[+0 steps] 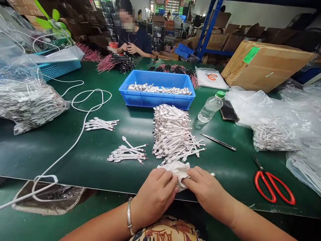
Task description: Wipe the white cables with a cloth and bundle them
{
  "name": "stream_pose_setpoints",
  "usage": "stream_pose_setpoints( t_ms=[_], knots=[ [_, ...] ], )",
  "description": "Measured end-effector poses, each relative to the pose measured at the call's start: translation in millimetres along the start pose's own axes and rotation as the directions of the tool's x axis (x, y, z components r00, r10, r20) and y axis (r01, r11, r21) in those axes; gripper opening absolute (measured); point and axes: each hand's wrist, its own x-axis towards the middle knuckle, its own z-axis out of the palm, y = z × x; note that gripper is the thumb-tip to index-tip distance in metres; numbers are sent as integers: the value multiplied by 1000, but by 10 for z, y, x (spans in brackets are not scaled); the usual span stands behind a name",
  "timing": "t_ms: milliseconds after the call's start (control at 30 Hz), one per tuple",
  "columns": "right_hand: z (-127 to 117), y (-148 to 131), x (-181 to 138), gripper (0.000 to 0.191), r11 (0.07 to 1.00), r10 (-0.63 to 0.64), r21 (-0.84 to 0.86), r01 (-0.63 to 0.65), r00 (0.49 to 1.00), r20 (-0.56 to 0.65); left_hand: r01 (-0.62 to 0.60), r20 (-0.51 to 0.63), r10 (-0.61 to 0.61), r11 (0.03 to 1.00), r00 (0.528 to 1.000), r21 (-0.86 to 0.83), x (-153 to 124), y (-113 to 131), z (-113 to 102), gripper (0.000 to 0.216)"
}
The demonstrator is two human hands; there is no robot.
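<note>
Both hands sit at the near edge of the green work table [90, 160]. My left hand [156, 197] and my right hand [208, 192] press together on a crumpled white cloth [177, 174]. A thin white end pokes out past my right fingers, and whatever lies inside the cloth is hidden. Just beyond the cloth rises a heap of short white cables with flat connectors [170, 132]. A smaller bunch of these cables [127, 154] lies to the left, and another [101, 124] lies farther back.
A blue tray of cables [156, 88] stands behind the heap. Red-handled scissors [274, 187], tweezers [218, 142], a water bottle [210, 107] and a phone [228, 110] lie right. Bagged cables [27, 100] and a long white cord [82, 134] lie left. A co-worker [132, 40] sits opposite.
</note>
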Motion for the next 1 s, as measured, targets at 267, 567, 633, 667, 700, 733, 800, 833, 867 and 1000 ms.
stream_pose_setpoints(
  t_ms=[267,567,633,667,700,733,800,833,867,1000],
  knots=[
    [-136,125,27,18,980,-123,-158,122,992,0,18,34,-19,1000,999,24,17,15,-23,23],
    [-39,101,12,18,973,-148,-181,144,989,-7,22,41,-24,999,999,48,18,15,5,24],
    [-79,127,21,18,940,-235,-251,233,972,23,23,42,-26,998,999,54,18,14,12,25],
    [-105,143,23,18,926,-271,-267,267,962,23,21,41,-23,998,999,55,18,13,14,26],
    [-128,158,21,20,924,-281,-268,271,960,3,18,39,-20,998,999,54,17,12,16,26],
    [-144,167,16,22,938,-255,-251,239,966,-36,14,36,-16,998,999,54,17,11,18,26],
    [-142,164,-1,26,981,-128,-162,106,984,-128,8,29,-10,998,1000,56,18,8,19,26],
    [-124,153,-12,28,994,-60,-101,45,986,-153,6,27,-8,998,1000,57,18,8,20,26],
    [-98,137,-22,29,999,-16,-48,8,987,-158,6,25,-7,998,1000,57,20,7,20,26],
    [3,101,-42,27,999,-29,-34,27,996,-79,16,30,-18,999,999,43,29,5,19,26]
  ],
)
